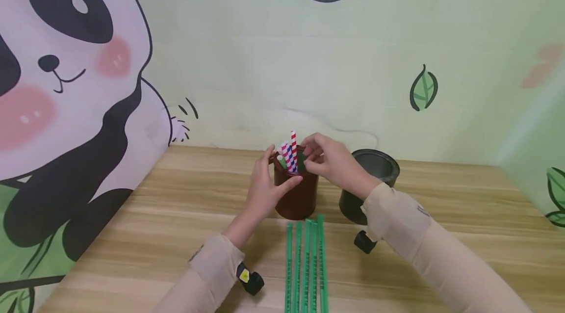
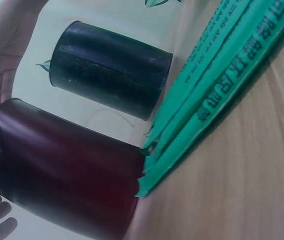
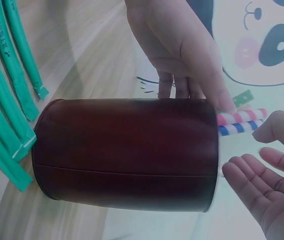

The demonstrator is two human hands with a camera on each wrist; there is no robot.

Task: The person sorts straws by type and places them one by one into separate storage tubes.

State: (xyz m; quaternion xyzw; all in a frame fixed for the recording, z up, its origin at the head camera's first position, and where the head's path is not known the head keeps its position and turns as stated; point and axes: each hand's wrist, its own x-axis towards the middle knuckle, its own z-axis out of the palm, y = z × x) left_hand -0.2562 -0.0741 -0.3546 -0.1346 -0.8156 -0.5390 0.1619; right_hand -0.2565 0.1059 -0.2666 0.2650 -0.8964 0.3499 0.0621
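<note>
A dark brown cylindrical cup (image 1: 295, 200) stands upright, with striped paper straws (image 1: 289, 153) in red, pink and blue leaning out of its top. My left hand (image 1: 266, 183) grips the cup near its rim, thumb on the near side and fingers round the left. My right hand (image 1: 328, 158) hovers at the right of the rim, fingers loosely bent. In the right wrist view, the right hand's thumb (image 3: 277, 125) is beside the straw ends and nothing shows between thumb and fingers. A green straw end (image 3: 243, 98) also pokes out.
Several long green printed wrappers (image 1: 304, 264) lie lengthwise on the wooden table (image 1: 176, 234), their far ends close to the brown cup. A black cylindrical cup (image 1: 350, 207) stands to the right, under my right wrist. Behind rises a pale green wall with a panda picture (image 1: 110, 112).
</note>
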